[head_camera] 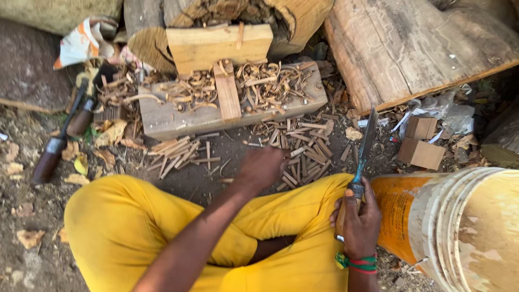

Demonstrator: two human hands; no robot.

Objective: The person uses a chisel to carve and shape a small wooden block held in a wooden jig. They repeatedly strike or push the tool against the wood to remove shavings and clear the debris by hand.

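I sit cross-legged on the ground in yellow trousers. My right hand (358, 215), with a red and green band at the wrist, is closed on the handle of a long knife (366, 141) whose blade points up and away. My left hand (263, 167) reaches forward to a pile of short wooden sticks (305, 151) on the ground, fingers curled over them; what it grips is hidden. A second pile of cut sticks (178, 152) lies to the left. A flat wooden work block (184, 118) covered in curled shavings lies just beyond.
Big logs (411, 48) and a squared timber piece (216, 46) stand at the back. A chisel-like tool with a dark handle (57, 143) lies at left. An orange and white bucket (459, 227) is at my right, with small wooden blocks (421, 146) behind it.
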